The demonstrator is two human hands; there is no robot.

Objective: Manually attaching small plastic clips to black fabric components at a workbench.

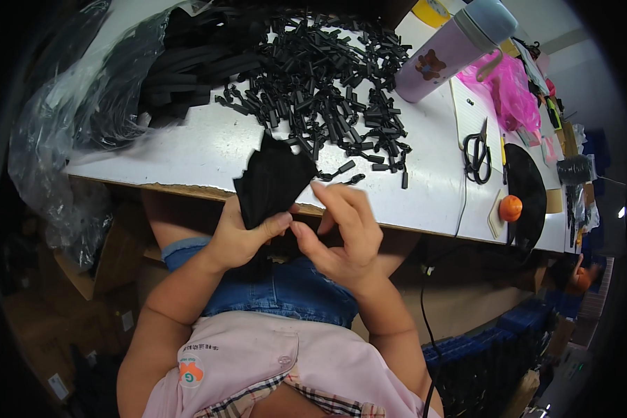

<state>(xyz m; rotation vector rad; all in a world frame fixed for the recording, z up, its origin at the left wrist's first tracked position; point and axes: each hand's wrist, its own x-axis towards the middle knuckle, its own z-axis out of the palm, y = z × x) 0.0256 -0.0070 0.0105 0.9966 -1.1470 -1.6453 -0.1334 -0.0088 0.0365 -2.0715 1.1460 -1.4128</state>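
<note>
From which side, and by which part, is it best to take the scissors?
Probably by the loops, from the near side with the right hand: the scissors lie with blades pointing away and loops toward the table's front edge.

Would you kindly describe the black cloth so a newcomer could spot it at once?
Start at the white table, then its near edge. There the cloth fans out from the left hand. Unlike the black clips and strips lying beyond it, it is held.
</note>
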